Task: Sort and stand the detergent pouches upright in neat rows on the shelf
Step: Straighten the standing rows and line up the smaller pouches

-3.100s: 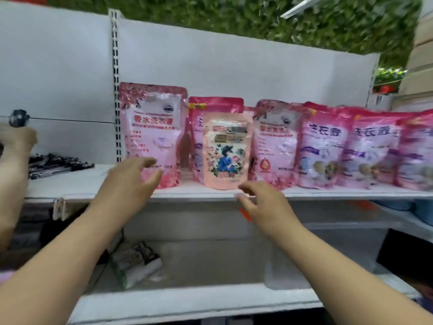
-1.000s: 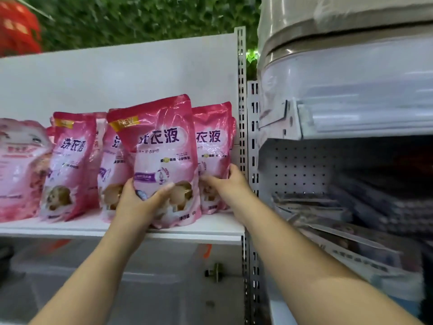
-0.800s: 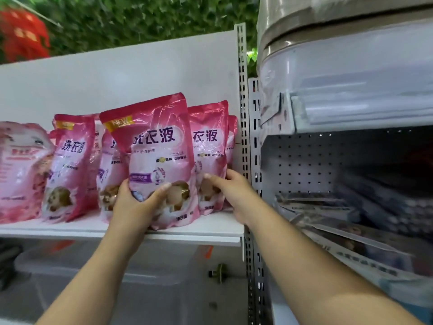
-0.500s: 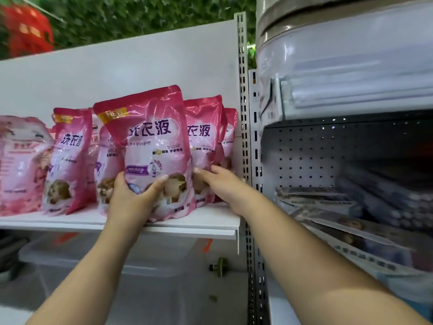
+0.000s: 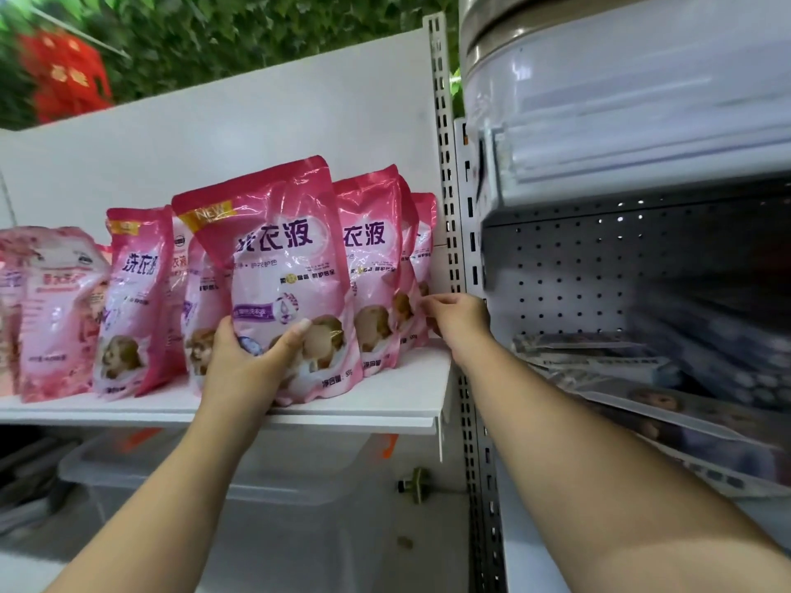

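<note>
Front pouch [image 5: 282, 276], gripped low by left hand [image 5: 246, 361]; right hand [image 5: 456, 321], at 3 o'clock, fingers the rearmost pouch [image 5: 423, 246].

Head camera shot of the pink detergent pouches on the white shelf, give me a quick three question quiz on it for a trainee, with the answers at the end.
1. True or false: the left hand grips the front pouch marked NEW near its bottom.
2. Which is nearest the slotted shelf upright? A) the pale floral pouch B) the front pouch marked NEW C) the rightmost pouch
3. Fill in: the right hand touches the rightmost pouches at the ____ end of the white shelf.

Key: 1 true, thumb across the front. 2 C. 3 right.
</note>
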